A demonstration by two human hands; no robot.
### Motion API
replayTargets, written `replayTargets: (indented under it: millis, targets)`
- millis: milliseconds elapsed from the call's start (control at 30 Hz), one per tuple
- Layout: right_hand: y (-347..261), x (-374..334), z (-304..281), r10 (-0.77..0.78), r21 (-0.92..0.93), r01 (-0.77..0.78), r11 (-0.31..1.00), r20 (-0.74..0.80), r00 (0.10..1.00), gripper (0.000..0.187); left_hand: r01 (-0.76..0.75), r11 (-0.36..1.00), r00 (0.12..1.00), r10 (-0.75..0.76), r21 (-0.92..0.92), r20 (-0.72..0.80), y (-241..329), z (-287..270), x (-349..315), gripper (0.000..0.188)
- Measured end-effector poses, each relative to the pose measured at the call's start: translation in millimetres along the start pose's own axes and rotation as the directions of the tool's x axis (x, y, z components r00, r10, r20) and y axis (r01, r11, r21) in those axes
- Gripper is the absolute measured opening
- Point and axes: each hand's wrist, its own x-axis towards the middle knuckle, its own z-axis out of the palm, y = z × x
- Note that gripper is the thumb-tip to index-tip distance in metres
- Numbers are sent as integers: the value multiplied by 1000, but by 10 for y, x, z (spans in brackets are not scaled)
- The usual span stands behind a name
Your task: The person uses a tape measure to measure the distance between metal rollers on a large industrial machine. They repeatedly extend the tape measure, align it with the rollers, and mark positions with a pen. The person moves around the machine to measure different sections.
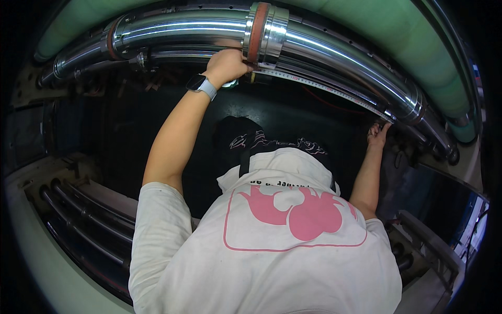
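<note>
A white measuring tape stretches in a slanting line along the underside of a shiny metal roller. My left hand, with a watch on its wrist, is closed at the tape's left end, just below the roller's ringed collar. A bit of a light green and white object, perhaps the tape's case, shows under the palm. Out to the right, my right hand pinches at the tape's other end, near the roller's right part. Its fingertips are small and partly in shadow.
Large green rollers curve above and beyond the metal one. A thinner metal bar runs below the roller. Dark bars in a machine frame lie at the lower left, and a pale frame stands at the lower right.
</note>
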Motion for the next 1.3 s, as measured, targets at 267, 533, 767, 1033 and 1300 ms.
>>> replayTargets:
  millis: [267,533,767,1033,1300]
  targets:
    - [77,-277,142,-27,-6,27,1000,7,1000,58,19,999,1000,-18,35,-14,-22,33,13,24]
    - [-37,-338,74,-252,-172,230,958,-118,960,52,59,998,998,-59,32,-26,86,-46,-46,27]
    - [-68,-224,-44,-259,-158,242,957,-102,960,47,66,995,996,-62,75,-57,109,-41,-49,29]
    - [-22,-162,-101,-272,-124,265,956,-41,961,44,65,995,996,-61,69,-67,129,-53,-66,28]
    - [-117,-156,-32,-295,-107,290,951,-37,955,41,47,997,998,-44,69,-44,111,-64,-79,26]
